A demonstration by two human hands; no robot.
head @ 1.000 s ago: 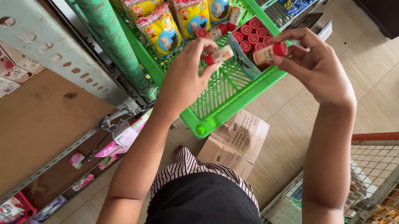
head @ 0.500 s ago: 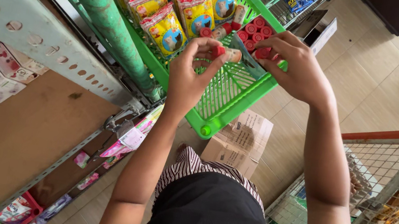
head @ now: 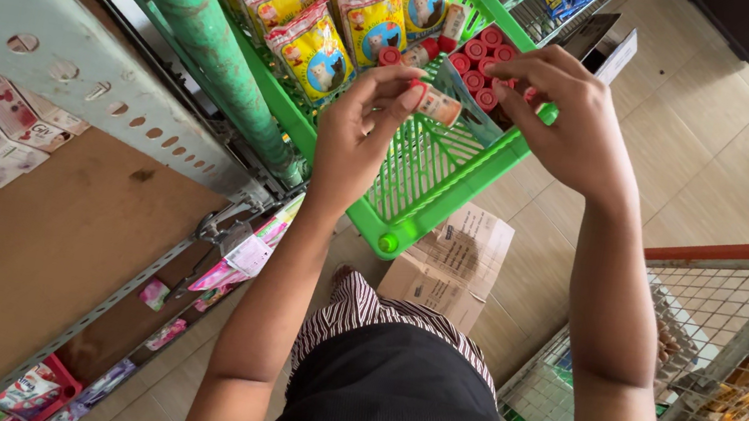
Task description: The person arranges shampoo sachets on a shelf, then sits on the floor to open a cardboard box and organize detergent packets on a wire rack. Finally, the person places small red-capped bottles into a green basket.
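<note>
Head view, left hand: my left hand (head: 358,142) is raised over the green basket (head: 461,179), thumb and fingertips pinched on a small tube (head: 437,105) with a red cap.
Head view, right hand: my right hand (head: 567,121) sits at 3 o'clock of the left, fingers curled down and closed on a strip of clear wrap (head: 469,105) that runs to the tube.
Head view, tube: it lies nearly level between the two hands, at 1 o'clock of my left palm and 9 o'clock of my right fingers, touching the left fingertips.
Head view, basket contents: more red-capped tubes (head: 482,51) stand packed at 12 o'clock of the held one; yellow snack packets (head: 324,55) lean in a row at 10 o'clock.
Head view, surroundings: a green post (head: 181,6) and a grey shelf rail (head: 64,67) lie at 9 o'clock; a flattened carton (head: 452,264) is on the floor at 6 o'clock of the basket; a wire cage (head: 733,372) stands at 4 o'clock.
</note>
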